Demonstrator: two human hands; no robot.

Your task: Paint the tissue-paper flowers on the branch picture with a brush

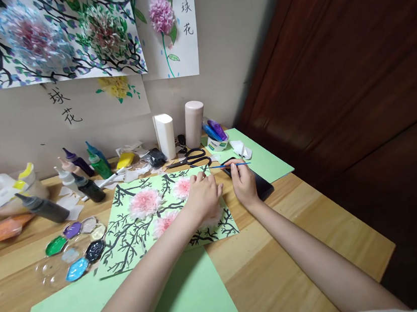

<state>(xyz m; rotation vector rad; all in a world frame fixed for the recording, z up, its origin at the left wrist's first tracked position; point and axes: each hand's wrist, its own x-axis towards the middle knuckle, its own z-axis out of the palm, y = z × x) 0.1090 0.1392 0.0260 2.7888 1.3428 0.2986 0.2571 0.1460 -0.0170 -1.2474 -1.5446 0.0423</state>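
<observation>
A light green sheet, painted with dark branches and decorated with fluffy pink flowers, is laid on a wooden table. At the sheet's upper right corner, a slim blue paintbrush is held almost level by the right hand, its thumb and forefinger pinched together on the handle. The left hand is placed over the sheet's upper right part, fingers bent and close together; whether anything is gripped beneath them cannot be told. A black phone-like slab is set right of the sheet, partly covered by the right hand. Black-handled scissors are placed behind the sheet, and a clear plastic palette to its left. The brush should be very light, its handle stiff and smooth, best taken just behind the bristles. The sheet would probably prove light and bendy, its flowers soft and easily crushed, so it is best steadied by a bare margin.
</observation>
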